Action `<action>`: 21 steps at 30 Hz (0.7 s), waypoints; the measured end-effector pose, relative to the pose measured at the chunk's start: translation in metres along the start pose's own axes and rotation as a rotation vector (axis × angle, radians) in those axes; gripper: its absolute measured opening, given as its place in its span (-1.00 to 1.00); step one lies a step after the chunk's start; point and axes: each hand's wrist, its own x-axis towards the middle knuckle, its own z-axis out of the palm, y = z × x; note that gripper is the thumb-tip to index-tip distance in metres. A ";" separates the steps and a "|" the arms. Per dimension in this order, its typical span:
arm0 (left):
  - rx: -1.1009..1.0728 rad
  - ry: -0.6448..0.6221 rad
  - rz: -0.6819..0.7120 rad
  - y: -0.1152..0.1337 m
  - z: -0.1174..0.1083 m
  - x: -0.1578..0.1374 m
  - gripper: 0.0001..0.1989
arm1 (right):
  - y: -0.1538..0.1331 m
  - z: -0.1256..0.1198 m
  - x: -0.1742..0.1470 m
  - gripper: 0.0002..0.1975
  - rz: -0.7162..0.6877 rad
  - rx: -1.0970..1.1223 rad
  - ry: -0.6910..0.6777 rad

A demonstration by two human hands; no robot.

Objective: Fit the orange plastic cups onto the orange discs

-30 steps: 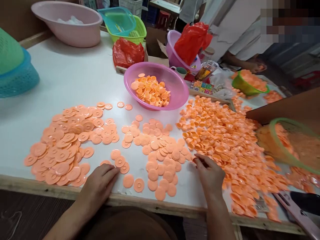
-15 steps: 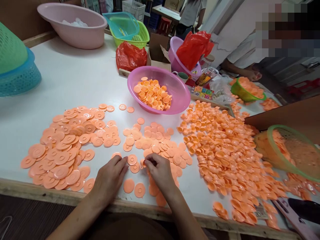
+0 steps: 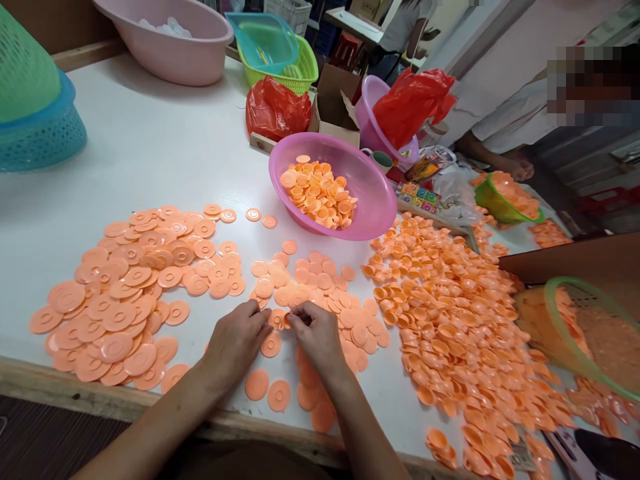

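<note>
On the white tabletop (image 3: 150, 147), the bowl (image 3: 376, 200) was pink. Left of it, pale orange discs (image 3: 120, 317) bore concentric rings; right of it, cupped pieces (image 3: 450, 313) were orange; behind it, one bag (image 3: 277, 107) was red, the basket (image 3: 303, 79) lime green.

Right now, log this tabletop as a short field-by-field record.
Left hand: at the edge of an orange disc
Right hand: pinching a small orange piece beside that disc
Left side: heap of ring-marked discs on the white table
Middle: group of overlapping discs
Right side: pile of orange cup-shaped pieces
Far side: pink bowl holding orange pieces
</note>
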 end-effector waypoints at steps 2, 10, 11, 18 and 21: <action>-0.001 0.006 0.007 0.000 0.005 0.000 -0.75 | -0.001 0.006 0.001 -0.86 -0.028 -0.053 -0.016; -0.343 -0.049 -0.035 -0.001 -0.010 0.009 -0.78 | -0.003 0.012 0.003 -0.82 -0.096 -0.153 -0.057; -0.392 -0.045 -0.077 0.002 -0.012 0.012 -0.80 | -0.003 0.012 0.002 -0.82 -0.101 -0.160 -0.058; -0.524 -0.025 -0.225 0.015 0.003 0.024 -0.84 | -0.003 0.013 0.003 -0.80 -0.109 -0.208 -0.069; -0.565 -0.018 -0.250 0.012 0.007 0.027 -0.85 | -0.002 0.016 0.007 -0.80 -0.087 -0.225 -0.073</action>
